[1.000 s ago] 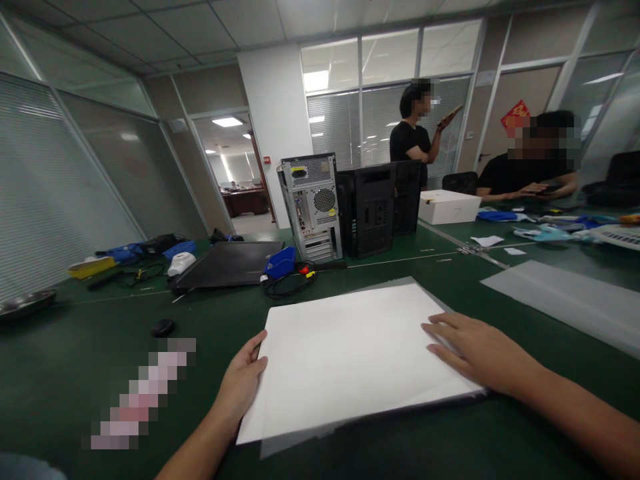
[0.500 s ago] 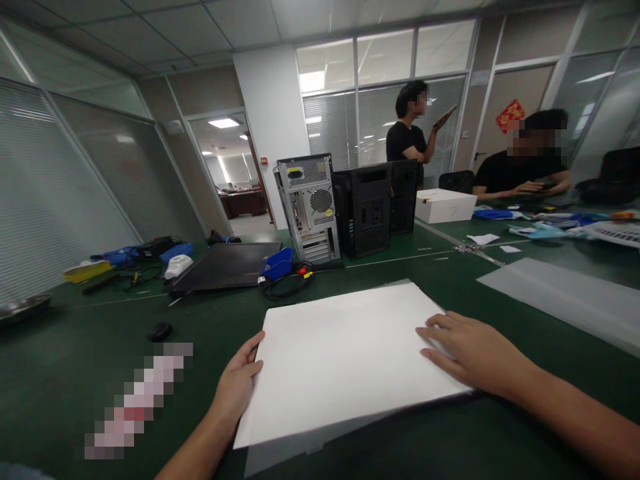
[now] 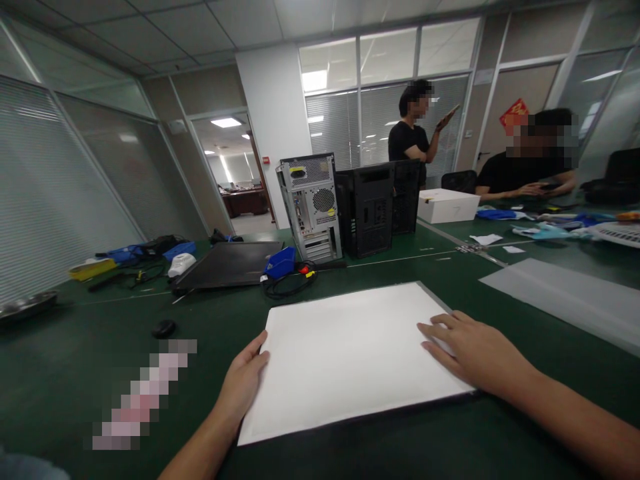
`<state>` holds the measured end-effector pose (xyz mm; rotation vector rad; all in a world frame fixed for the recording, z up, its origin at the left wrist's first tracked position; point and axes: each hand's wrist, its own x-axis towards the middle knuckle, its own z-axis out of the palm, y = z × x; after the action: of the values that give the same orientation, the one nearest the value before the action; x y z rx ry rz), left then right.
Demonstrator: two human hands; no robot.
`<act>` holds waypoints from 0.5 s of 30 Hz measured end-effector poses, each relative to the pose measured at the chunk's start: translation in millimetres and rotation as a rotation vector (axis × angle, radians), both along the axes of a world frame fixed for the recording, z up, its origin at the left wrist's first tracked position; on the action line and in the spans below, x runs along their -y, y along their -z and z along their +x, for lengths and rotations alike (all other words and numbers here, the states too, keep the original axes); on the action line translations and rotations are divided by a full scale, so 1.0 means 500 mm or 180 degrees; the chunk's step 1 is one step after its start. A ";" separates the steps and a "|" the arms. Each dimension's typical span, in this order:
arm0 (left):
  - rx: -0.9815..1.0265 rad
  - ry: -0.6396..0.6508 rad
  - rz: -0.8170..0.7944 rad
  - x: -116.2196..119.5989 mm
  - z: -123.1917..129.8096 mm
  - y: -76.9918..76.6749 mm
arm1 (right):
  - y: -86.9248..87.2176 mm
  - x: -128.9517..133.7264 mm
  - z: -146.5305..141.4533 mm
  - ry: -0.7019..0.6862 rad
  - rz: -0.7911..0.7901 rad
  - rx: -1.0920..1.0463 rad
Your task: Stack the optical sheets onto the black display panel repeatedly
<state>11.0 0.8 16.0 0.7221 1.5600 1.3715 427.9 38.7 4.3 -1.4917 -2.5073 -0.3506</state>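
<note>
A large white sheet of paper (image 3: 345, 360) lies at a slant on the green table in front of me. A thin grey edge shows beyond its far right side, and a dark edge shows under its front right; what lies beneath is mostly hidden. My left hand (image 3: 244, 377) grips the paper's left edge, with the thumb near the top and the other fingers partly hidden at the side. My right hand (image 3: 473, 350) rests over the right edge, its fingers spread and stretched out on the white surface.
Computer cases (image 3: 313, 207) stand at the back, beside a dark flat panel (image 3: 227, 265) and a blue object with a cable (image 3: 280, 263). A translucent sheet (image 3: 565, 300) lies right. A round black object (image 3: 163, 329) is left. Two people are beyond the table.
The translucent layer that stuck out below the paper's front edge is out of sight now. More grey edge shows at the far right. Both hands stay at the sides.
</note>
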 end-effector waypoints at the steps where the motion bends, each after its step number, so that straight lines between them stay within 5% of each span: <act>1: 0.0020 0.0007 0.0007 -0.001 -0.001 0.002 | 0.001 0.000 0.000 0.0006 0.0006 0.0007; 15: 0.0020 0.0206 0.0086 -0.001 0.003 0.006 | -0.017 0.006 -0.010 -0.0289 -0.0170 -0.0126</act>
<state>12.5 1.5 12.9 0.7774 1.5032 1.3482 423.0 35.6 12.5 -1.3836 -2.5618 -0.2386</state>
